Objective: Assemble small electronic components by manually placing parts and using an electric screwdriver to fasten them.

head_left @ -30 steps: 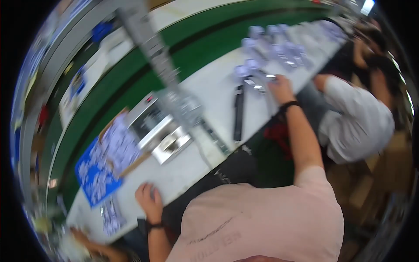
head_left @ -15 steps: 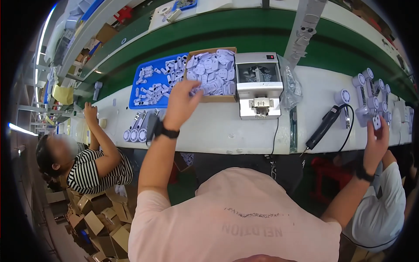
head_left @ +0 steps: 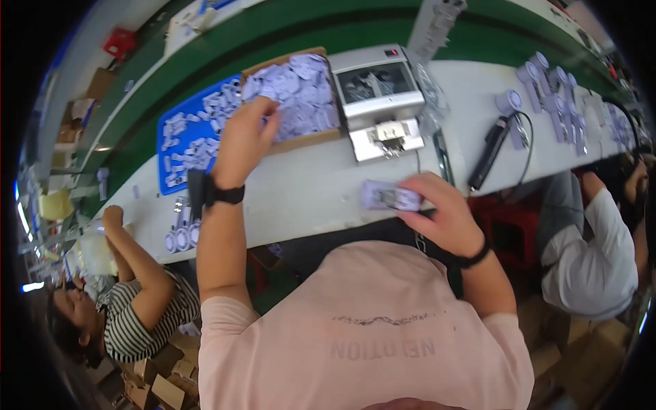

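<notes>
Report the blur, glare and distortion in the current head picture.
Head view: the workbench curves, and the corners are black; head view: the metal machine shows glare; head view: the pale purple part in the right hand looks smeared, and the pieces in the cardboard box look soft.

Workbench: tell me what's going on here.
The person's right hand holds a pale lilac part by the near edge of the white bench, in front of the silver machine. The left hand is at the cardboard box of pale pieces; whether it grips one is unclear. A blue tray of small parts lies left of the box, and a black handheld tool lies right of the machine.
</notes>
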A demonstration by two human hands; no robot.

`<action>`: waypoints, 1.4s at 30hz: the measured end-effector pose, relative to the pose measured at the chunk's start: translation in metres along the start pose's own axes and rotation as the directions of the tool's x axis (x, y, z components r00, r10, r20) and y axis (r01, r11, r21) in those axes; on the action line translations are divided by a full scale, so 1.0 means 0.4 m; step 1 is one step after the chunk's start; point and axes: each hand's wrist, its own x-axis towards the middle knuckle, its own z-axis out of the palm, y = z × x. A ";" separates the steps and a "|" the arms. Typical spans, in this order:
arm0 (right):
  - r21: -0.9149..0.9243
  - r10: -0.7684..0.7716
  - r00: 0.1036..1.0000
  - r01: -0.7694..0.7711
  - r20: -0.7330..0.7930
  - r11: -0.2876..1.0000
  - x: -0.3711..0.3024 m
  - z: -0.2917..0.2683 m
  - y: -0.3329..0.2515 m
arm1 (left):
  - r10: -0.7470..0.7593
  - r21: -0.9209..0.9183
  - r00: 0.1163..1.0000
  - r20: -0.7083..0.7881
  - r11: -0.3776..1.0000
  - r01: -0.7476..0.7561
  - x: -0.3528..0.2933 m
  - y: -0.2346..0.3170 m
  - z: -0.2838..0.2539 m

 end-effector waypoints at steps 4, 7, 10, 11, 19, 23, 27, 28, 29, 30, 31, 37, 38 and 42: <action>0.073 0.050 0.995 -0.057 0.087 0.996 0.047 0.035 -0.019 | -0.090 -0.338 0.984 -0.153 0.941 0.033 -0.139 0.158 0.035; 0.099 0.069 0.994 -0.077 0.083 0.992 0.052 0.051 -0.008 | 0.051 -0.553 0.997 -0.053 0.830 -0.072 -0.201 0.219 0.105; 0.119 0.053 0.996 -0.061 0.071 0.991 0.036 0.060 0.007 | 0.128 -0.683 0.991 -0.039 0.721 -0.120 -0.214 0.252 0.151; 0.131 0.047 0.997 -0.054 0.059 0.990 0.033 0.060 0.007 | 0.154 -0.719 0.988 0.005 0.688 -0.103 -0.213 0.261 0.159; 0.205 0.071 0.996 -0.079 0.050 0.975 0.018 0.059 0.021 | 0.281 -0.590 0.957 -0.071 0.762 -0.268 -0.233 0.276 0.199; 0.156 0.039 0.999 -0.042 0.021 0.987 -0.004 0.068 0.028 | 0.433 -0.443 0.899 -0.068 0.794 -0.416 -0.202 0.274 0.173; 0.128 -0.077 0.997 0.075 0.009 0.989 -0.016 0.071 0.048 | 0.516 -0.446 0.857 -0.002 0.767 -0.462 -0.194 0.275 0.160; 0.134 -0.079 0.997 0.076 0.013 0.988 -0.015 0.068 0.050 | 0.529 -0.465 0.849 0.014 0.755 -0.463 -0.195 0.276 0.159; 0.195 -0.072 0.996 0.062 0.044 0.979 -0.011 0.061 0.052 | 0.524 -0.462 0.851 0.016 0.759 -0.459 -0.194 0.278 0.163; 0.255 -0.066 0.995 0.045 0.076 0.966 -0.006 0.053 0.052 | 0.499 -0.466 0.867 -0.015 0.763 -0.448 -0.195 0.280 0.170; 0.312 -0.062 0.992 0.026 0.107 0.950 -0.001 0.043 0.053 | 0.472 -0.471 0.880 -0.047 0.767 -0.437 -0.196 0.283 0.179; 0.280 0.112 0.983 -0.149 0.143 0.948 0.039 -0.042 0.124 | 0.324 -0.507 0.942 -0.087 0.800 -0.321 -0.213 0.292 0.203; 0.059 0.087 0.994 -0.091 0.070 0.994 0.044 -0.026 0.151 | 0.309 -0.522 0.946 -0.100 0.793 -0.314 -0.210 0.292 0.206; -0.434 0.009 1.000 -0.006 0.005 0.901 0.064 0.067 0.218 | 0.276 -0.578 0.953 -0.124 0.760 -0.295 -0.199 0.288 0.221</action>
